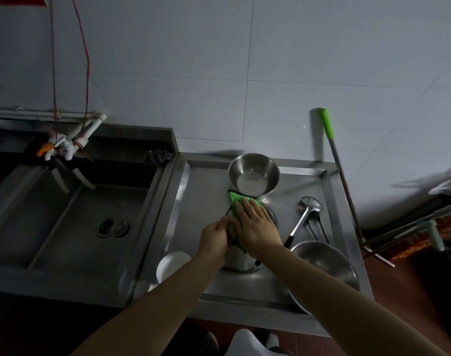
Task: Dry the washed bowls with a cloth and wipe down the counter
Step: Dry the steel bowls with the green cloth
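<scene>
A person's two bare arms reach over a stainless steel counter (209, 283) with a raised rim. The right hand (257, 227) lies with fingers spread flat, an open grip pressing a bright green cloth (236, 201) onto an overturned steel bowl (238, 260) at the counter's middle. The left hand (214, 236) curls its fingers against that bowl's left side, steadying it.

Just behind the cloth stands an upright, shiny round steel bowl (254, 174). A large wide steel bowl (327, 265) sits at the near right, partly under the right forearm. A small white bowl (171, 264) rests at the near left edge. A long steel ladle (302, 217) lies to the right of the hands. A deep steel sink (85, 222) with a round drain adjoins the counter on the left. A green-handled pole (333, 150) leans against the tiled wall.
</scene>
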`<move>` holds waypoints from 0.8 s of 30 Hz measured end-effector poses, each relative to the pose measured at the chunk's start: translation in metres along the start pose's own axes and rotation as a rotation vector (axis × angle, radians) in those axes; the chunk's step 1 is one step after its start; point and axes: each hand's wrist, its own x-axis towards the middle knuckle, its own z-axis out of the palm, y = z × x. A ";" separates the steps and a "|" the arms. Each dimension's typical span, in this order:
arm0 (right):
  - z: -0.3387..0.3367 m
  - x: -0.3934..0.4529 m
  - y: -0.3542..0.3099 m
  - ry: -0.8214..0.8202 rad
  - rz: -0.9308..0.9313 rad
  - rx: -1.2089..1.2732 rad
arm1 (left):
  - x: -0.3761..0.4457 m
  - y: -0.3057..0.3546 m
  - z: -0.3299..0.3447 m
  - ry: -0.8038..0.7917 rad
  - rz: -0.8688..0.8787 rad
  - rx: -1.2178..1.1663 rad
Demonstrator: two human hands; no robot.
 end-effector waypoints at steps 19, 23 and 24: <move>0.024 -0.022 0.032 0.306 -0.538 -0.402 | 0.018 0.020 0.007 0.118 -0.275 -0.542; 0.017 -0.019 0.036 0.367 -0.588 -0.338 | 0.019 0.028 0.004 0.077 -0.245 -0.556; 0.015 -0.019 0.034 0.356 -0.580 -0.317 | 0.016 0.033 0.002 0.065 -0.242 -0.538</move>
